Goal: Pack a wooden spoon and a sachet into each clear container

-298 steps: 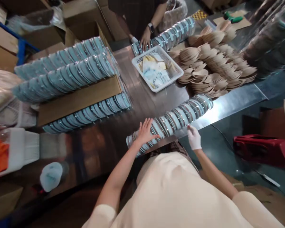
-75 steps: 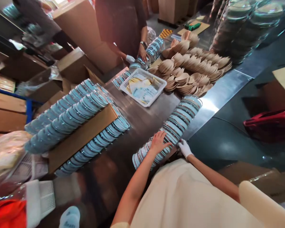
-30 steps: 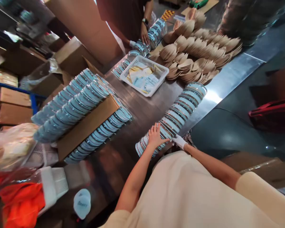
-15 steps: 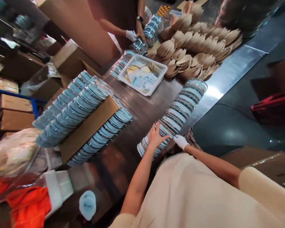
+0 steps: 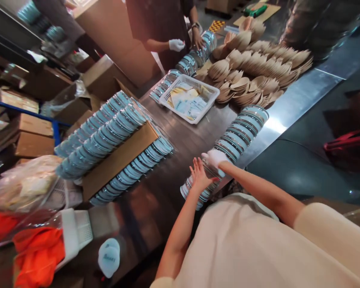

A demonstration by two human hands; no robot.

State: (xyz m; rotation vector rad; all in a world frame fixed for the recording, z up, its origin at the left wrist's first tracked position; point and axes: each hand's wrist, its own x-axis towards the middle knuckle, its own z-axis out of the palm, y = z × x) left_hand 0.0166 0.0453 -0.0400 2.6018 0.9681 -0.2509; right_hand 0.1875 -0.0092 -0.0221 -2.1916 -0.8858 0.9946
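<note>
A long row of round, clear-rimmed containers with pale blue tops [image 5: 243,130] lies on its side along the table's near edge. I cannot tell their exact kind. My bare left hand [image 5: 201,178] is laid on the lower end of this row with its fingers spread. Just above it, my right hand [image 5: 217,157], in a white glove, reaches across the row, and its fingers are bent over the containers. Both hands are close together and hide part of the row between them.
A box with more container rows [image 5: 117,160] stands left on the metal table [image 5: 180,138]. A white basket [image 5: 195,119] holds printed packets. Stacked wooden spoons [image 5: 258,60] lie behind. Across, a co-worker's gloved hand [image 5: 177,45] is beside other containers. Two loose lids [image 5: 109,258] lie near front.
My right hand has moved from the row's near side up and across its top, beside my left hand. My left hand stays on the row. The co-worker's gloved hand has lifted off the containers.
</note>
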